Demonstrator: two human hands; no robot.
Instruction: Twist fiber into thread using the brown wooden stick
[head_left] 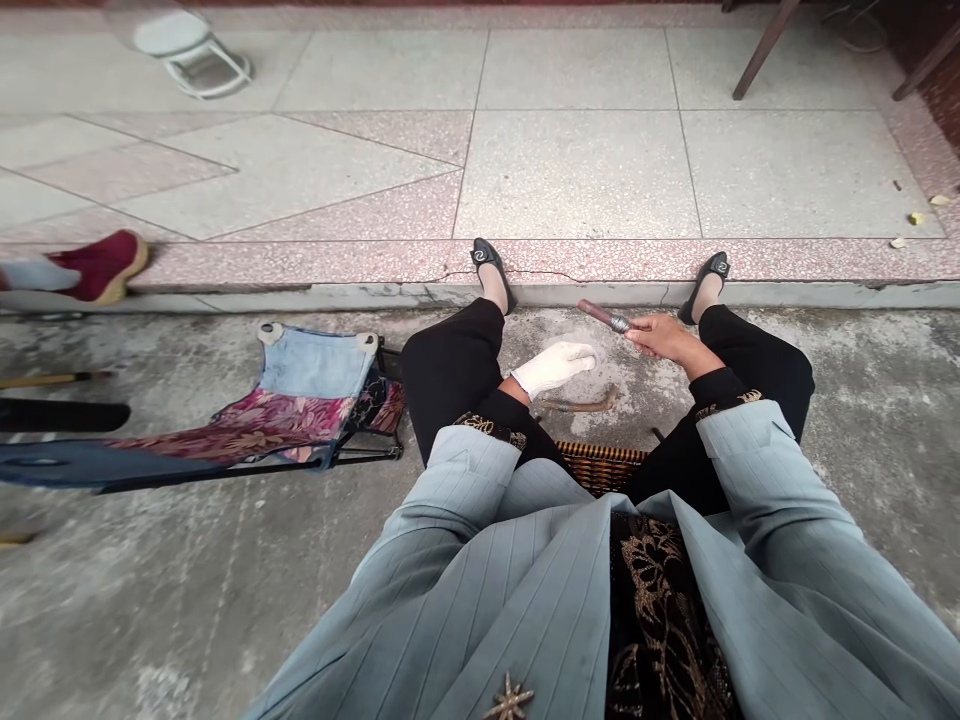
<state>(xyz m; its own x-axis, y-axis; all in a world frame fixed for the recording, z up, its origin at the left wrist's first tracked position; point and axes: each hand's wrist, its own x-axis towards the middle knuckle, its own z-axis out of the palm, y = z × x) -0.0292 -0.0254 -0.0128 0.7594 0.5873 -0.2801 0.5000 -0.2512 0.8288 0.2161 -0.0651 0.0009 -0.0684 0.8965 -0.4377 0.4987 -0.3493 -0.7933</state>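
Note:
My right hand (660,338) grips the near end of a short brown wooden stick (595,312). Silvery wire is wound round the stick just ahead of my fingertips, and its bare end points up and to the left. A white knitted glove covers my left hand (553,369), which is held to the left of the stick and apart from it. Its fingers are together and curled; whether anything is inside them is hidden. On the concrete just below the gloved hand lies a curved piece of wood (592,403), with what looks like a binding at its left end.
A woven seat (600,465) shows between my legs. On the left stands a folding chair (315,368) with patched fabric, near another person's red shoe (109,265). A raised tiled step (570,175) runs ahead, with a white stool (202,60) on it.

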